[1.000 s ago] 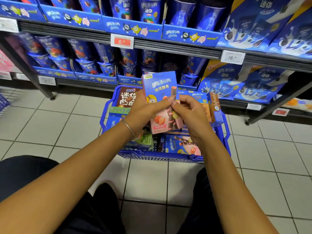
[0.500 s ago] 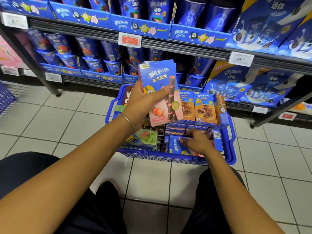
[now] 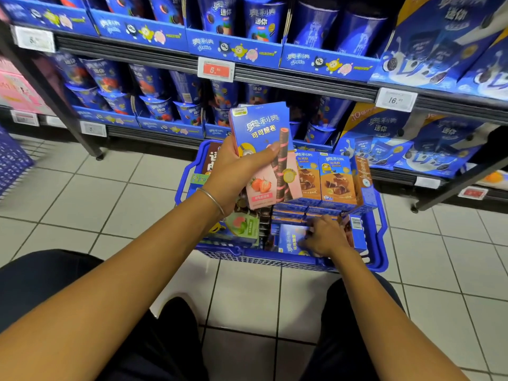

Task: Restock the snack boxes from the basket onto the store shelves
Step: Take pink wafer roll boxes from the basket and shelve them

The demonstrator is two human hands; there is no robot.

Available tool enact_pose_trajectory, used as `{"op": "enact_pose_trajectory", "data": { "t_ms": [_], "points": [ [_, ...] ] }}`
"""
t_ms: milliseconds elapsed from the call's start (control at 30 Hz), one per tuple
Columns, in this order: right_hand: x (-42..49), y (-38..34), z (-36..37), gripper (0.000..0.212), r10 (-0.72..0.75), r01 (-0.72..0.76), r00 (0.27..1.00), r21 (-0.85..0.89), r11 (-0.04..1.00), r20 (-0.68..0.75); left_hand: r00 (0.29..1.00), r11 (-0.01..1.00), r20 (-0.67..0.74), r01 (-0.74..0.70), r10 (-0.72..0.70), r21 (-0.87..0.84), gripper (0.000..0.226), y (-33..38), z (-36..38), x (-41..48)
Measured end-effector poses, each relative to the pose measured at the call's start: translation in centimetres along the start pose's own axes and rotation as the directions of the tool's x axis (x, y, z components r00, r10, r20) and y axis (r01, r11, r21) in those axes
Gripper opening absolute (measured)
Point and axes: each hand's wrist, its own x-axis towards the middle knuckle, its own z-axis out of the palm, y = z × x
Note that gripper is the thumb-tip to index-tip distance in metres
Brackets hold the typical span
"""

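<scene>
A blue plastic basket (image 3: pixel 380 237) sits on the tiled floor before the shelves, packed with snack boxes. My left hand (image 3: pixel 236 171) grips a small stack of blue-and-pink strawberry wafer-roll boxes (image 3: pixel 265 149), held upright above the basket's back edge. My right hand (image 3: pixel 323 236) is down inside the basket's front right, its fingers on a flat-lying blue box (image 3: pixel 291 237). Whether they curl round it is not visible. Orange-and-blue chocolate boxes (image 3: pixel 335 180) stand upright in the basket's back right.
Two shelf levels (image 3: pixel 302 81) behind the basket hold blue cookie cups and big blue packs, with price tags (image 3: pixel 215 69) on the rails. A slanted shelf post (image 3: pixel 55 97) stands at left. A second blue basket (image 3: pixel 13 160) shows at the far left. My dark-trousered knees flank the basket.
My right hand left the held boxes and dropped into the basket's front right. My left hand raised the stack slightly. The view shifted closer to the shelves.
</scene>
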Motion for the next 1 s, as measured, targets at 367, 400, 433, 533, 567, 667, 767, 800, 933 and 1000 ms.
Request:
{"op": "enact_pose_trajectory", "data": {
  "t_ms": [367, 400, 433, 533, 567, 667, 767, 800, 933, 1000],
  "points": [
    [-2.7, -1.0, -4.7, 0.036, -0.035, 0.149, 0.978, 0.579, 0.802, -0.203, 0.999, 0.999, -0.043, 0.015, -0.017, -0.035, 0.051, 0.3, -0.5, 0.9],
    [-3.2, -1.3, -5.6, 0.035, -0.025, 0.174, 0.972, 0.643, 0.746, -0.234, 0.999, 0.999, -0.047, 0.012, -0.014, -0.041, 0.052, 0.4, -0.7, 1.0],
    [-3.6, -1.5, -6.5, 0.032, -0.012, 0.198, 0.965, 0.696, 0.690, -0.263, 0.999, 0.999, -0.051, 0.008, -0.010, -0.049, 0.050, 0.5, -0.8, 1.1],
    [-5.2, -2.4, -8.8, 0.028, 0.061, 0.288, 0.927, 0.808, 0.514, -0.370, 0.997, 0.998, -0.077, -0.002, -0.002, -0.056, 0.044, 0.5, -1.3, 1.5],
    [-5.5, -2.7, -9.4, 0.029, 0.096, 0.313, 0.916, 0.842, 0.439, -0.390, 0.996, 0.998, -0.085, -0.004, 0.000, -0.055, 0.042, 0.5, -1.4, 1.6],
    [-6.6, -3.5, -11.3, 0.025, 0.169, 0.360, 0.898, 0.899, 0.248, -0.406, 0.996, 0.999, -0.087, -0.007, 0.004, -0.032, 0.037, 0.2, -1.6, 1.7],
    [-7.6, -4.4, -12.7, 0.019, 0.160, 0.351, 0.921, 0.935, 0.059, -0.356, 0.994, 1.000, -0.107, 0.005, -0.006, -0.009, 0.036, -0.1, -1.4, 1.5],
    [-7.8, -4.9, -13.1, 0.020, 0.123, 0.341, 0.934, 0.940, -0.014, -0.337, 0.995, 1.000, -0.104, 0.012, -0.012, -0.004, 0.036, -0.3, -1.3, 1.5],
    [-7.9, -7.6, -13.6, 0.017, 0.056, 0.303, 0.952, 0.952, -0.055, -0.300, 0.995, 0.999, -0.094, 0.028, -0.026, 0.023, 0.032, -0.9, -0.6, 1.3],
    [-7.7, -8.8, -13.3, 0.019, 0.091, 0.291, 0.952, 0.956, 0.021, -0.292, 0.997, 0.998, -0.075, 0.006, -0.001, 0.060, 0.031, -1.0, 0.0, 1.1]
  ]
}}
